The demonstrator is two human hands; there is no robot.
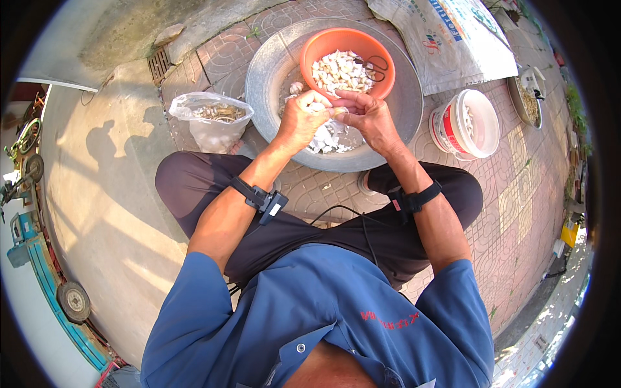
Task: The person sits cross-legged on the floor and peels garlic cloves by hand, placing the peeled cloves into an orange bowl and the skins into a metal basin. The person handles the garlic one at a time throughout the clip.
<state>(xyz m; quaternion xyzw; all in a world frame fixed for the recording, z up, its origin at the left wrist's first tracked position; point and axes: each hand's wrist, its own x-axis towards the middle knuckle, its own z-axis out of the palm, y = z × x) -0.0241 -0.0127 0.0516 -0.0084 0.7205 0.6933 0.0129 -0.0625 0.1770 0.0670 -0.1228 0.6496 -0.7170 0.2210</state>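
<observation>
My left hand (302, 120) and my right hand (366, 119) meet above a wide metal basin (267, 97), fingertips together at a small pale garlic clove (339, 111). More pale garlic shows within my left fingers. Just beyond my hands, an orange plastic bowl (309, 58) sits in the basin and holds many garlic cloves (339, 70). A pair of scissors (378, 68) with dark handles lies on those cloves. Papery garlic skins (327, 138) lie in the basin below my hands. A garlic bulb (296, 88) rests left of the bowl.
Left of the basin stands a clear plastic bag (213, 133) of dry garlic scraps. On the right are a white and red plastic bucket (449, 128) with some cloves, a printed woven sack (451, 53) and a pan (521, 104). A cable (364, 228) crosses my lap.
</observation>
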